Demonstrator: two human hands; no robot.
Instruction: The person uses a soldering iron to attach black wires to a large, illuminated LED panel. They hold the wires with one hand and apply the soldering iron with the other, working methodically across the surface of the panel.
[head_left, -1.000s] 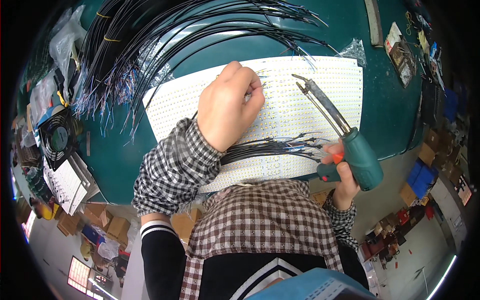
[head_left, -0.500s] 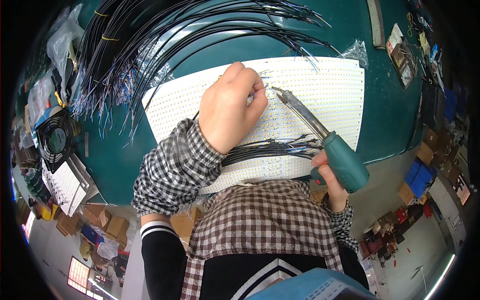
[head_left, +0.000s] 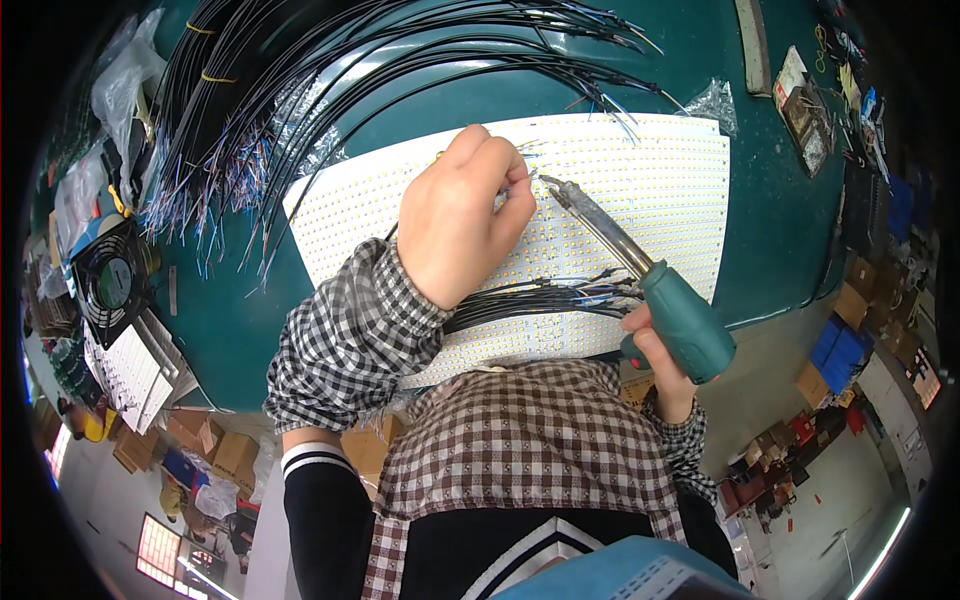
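My right hand (head_left: 663,358) grips the green handle of a soldering iron (head_left: 690,322). Its metal tip points up and left, just right of my left fingertips. My left hand (head_left: 465,215) is closed in a pinch above a white LED board (head_left: 640,200); thin wire ends show at its fingertips, though the pinched part is mostly hidden. The board carries rows of small yellowish LEDs, and at least one more board edge shows beneath it. Across its near part lies a bunch of black cables (head_left: 540,300) with bare coloured wire ends to the right.
A large bundle of black cables (head_left: 220,110) arches over the green table (head_left: 225,345) at the back left. On the left stand a black fan (head_left: 108,278) and a stack of white boards (head_left: 140,372). A small box-like object (head_left: 803,115) lies at the far right.
The soldering iron and my right hand have shifted very slightly left and up. My left hand stays in place over the board.
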